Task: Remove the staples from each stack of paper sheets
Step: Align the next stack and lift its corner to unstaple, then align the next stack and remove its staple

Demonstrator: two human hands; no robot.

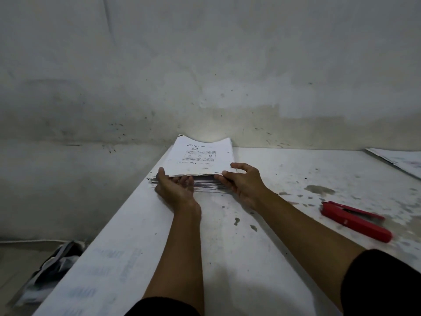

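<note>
Paper stack point(200, 159): thick pile of white sheets at the far end of the table, against the wall. Top sheet carries printed text and a small boxed figure; print too small to read. Far edge curls upward.
Left hand point(174, 187): at the stack's near left corner, palm turned up, thumb laid on the top sheet, fingers curled in against the near edge of the pile. It holds the upper sheets there.
Right hand point(242, 181): at the near right corner, fingertips pinching the upper sheets' edge, thumb spread above the top sheet. Whether the thumb touches the paper, I cannot tell.
Upper sheets: lifted a little from the darker layered edges below, between the two hands.
Red staple remover point(355, 221): lying on the table to the right, well apart from both hands, untouched.
Table point(239, 247): white, stained with grey blotches and specks.
Loose papers point(401, 160): far right edge of the table, partly out of view.
Wall point(205, 65): pale, scuffed, dark flecks.
Bundle on floor point(52, 270): dark and light, left of the table; blurred.
</note>
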